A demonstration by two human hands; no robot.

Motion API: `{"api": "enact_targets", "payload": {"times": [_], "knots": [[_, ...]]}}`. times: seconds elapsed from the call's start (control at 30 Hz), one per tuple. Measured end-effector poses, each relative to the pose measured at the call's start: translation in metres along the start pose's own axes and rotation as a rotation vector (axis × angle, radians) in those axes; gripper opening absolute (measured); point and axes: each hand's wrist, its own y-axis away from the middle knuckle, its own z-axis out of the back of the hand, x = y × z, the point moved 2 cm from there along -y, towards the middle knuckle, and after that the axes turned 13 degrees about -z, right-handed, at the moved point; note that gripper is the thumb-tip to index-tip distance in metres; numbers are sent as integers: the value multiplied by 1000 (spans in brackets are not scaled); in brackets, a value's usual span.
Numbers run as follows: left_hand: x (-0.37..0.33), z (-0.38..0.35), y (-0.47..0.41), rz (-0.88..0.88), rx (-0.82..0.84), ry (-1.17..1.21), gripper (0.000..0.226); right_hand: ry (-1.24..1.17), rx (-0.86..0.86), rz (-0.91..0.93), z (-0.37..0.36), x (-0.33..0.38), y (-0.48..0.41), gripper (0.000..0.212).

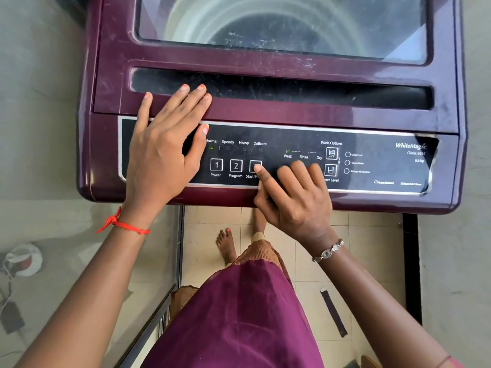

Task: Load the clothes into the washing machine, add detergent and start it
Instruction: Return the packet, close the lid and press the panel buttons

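Now: right forefinger on the start button, left hand flat on the washer.
The left hand [162, 150] lies open, palm down, its straight fingers [186, 102] spread over the front edge of the shut lid [292, 67], its thumb on the black panel [372, 147] beside "Normal". The right hand [295, 197] grips nothing: its forefinger [265, 177] is stretched out with the tip touching the start button [254, 163], and the other fingers are curled loosely on the panel below "Rinse". The washer [292, 114] stands just in front of the person, and small green lights [211, 147] glow under "Normal" and above "Wash". Through the glass of the lid the drum [265, 25] shows dimly; whether clothes lie in it I cannot tell.
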Motion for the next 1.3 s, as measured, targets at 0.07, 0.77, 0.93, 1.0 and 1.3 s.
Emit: {"api": "enact_targets", "payload": {"times": [0.07,0.77,0.93,1.0,1.3], "knots": [[0,0,-1,0,2,0,39,3,-1,-2,0,0,0,23],[-2,6,0,-8,62,22,51,-164,55,-625,10,-2,-8,35],[-2,7,0,3,48,69,49,-445,117,-686,17,-11,-10,37],[-2,7,-2,16,17,91,44,-537,146,-698,21,-20,-15,31],[-4,14,-58,56,-131,157,22,-536,172,-542,35,-77,-85,13]]}}
